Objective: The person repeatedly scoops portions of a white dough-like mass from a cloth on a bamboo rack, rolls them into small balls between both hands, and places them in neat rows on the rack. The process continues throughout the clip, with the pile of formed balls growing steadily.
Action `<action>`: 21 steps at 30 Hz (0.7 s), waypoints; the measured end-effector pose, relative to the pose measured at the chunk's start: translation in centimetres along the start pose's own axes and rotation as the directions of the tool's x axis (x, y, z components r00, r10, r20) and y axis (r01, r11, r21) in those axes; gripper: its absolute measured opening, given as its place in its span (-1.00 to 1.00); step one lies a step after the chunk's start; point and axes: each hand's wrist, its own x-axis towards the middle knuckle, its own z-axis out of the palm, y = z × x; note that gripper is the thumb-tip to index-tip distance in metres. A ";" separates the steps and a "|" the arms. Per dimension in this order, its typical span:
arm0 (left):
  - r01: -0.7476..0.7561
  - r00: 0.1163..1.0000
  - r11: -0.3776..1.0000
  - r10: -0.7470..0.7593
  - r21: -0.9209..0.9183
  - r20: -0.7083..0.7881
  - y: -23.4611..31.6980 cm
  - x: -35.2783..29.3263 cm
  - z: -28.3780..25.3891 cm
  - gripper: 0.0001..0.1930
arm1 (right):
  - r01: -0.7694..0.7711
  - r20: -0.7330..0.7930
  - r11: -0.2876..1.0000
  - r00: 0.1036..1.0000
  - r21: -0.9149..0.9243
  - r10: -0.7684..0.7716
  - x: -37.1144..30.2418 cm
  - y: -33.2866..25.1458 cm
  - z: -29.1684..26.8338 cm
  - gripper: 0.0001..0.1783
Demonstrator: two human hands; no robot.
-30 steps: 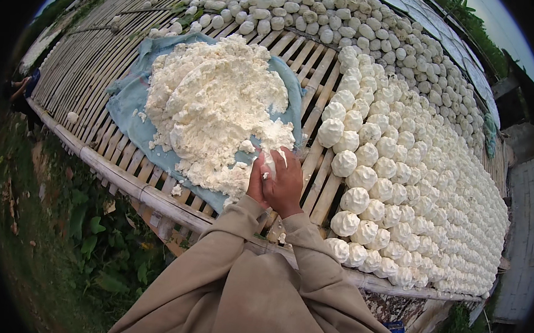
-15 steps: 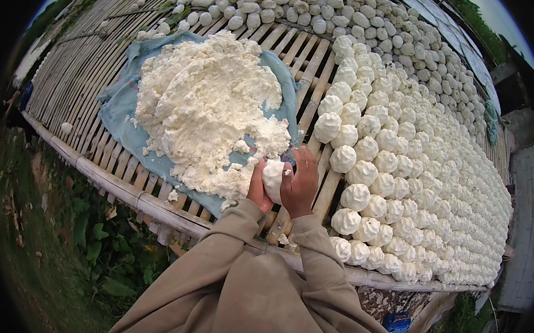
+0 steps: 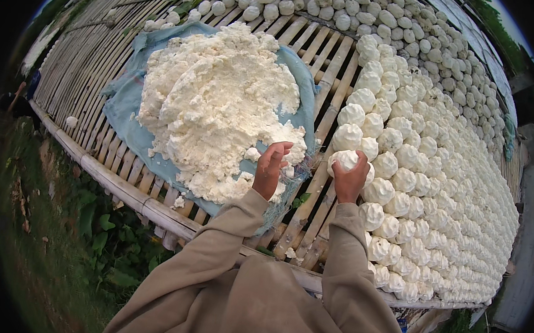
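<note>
A white crumbly, dough-like mass (image 3: pixel 212 107) is heaped on a blue cloth (image 3: pixel 119 103). Over the heap's near right edge, my left hand (image 3: pixel 269 170) is empty, its fingers loosely bent and apart. My right hand (image 3: pixel 351 177) grips a ridged white ball (image 3: pixel 343 159) between thumb and fingers, at the left edge of the closely packed rows of similar balls (image 3: pixel 427 184). The held ball touches or nearly touches its neighbours; its underside is hidden.
Everything lies on a slatted bamboo platform (image 3: pixel 313 213) with a thick bamboo front rail (image 3: pixel 134 200). Greyer, drier-looking balls (image 3: pixel 400 27) are piled at the back. A single ball (image 3: pixel 71 122) sits far left. Green plants (image 3: pixel 116 242) grow below the rail.
My hands have parted. The right carried the ball rightward from between both palms to the edge of the rows; the left let go and stays by the heap.
</note>
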 end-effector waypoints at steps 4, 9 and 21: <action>-0.364 0.846 0.684 0.527 0.632 -0.084 3.3 2.6 -9.2 -0.64 | -0.067 0.159 0.960 0.981 -0.274 0.114 0.8 -0.6 2.3 -0.11; -0.266 0.646 0.248 0.763 0.932 -0.019 6.7 9.2 -19.5 -0.68 | 0.135 0.084 0.891 0.990 -0.434 -0.110 -2.9 -6.4 5.8 -0.05; -0.151 0.847 0.485 0.513 0.862 -0.140 -5.3 5.5 -14.7 -0.72 | 0.089 0.634 0.925 0.703 0.370 -0.321 -6.1 -12.1 20.0 -0.55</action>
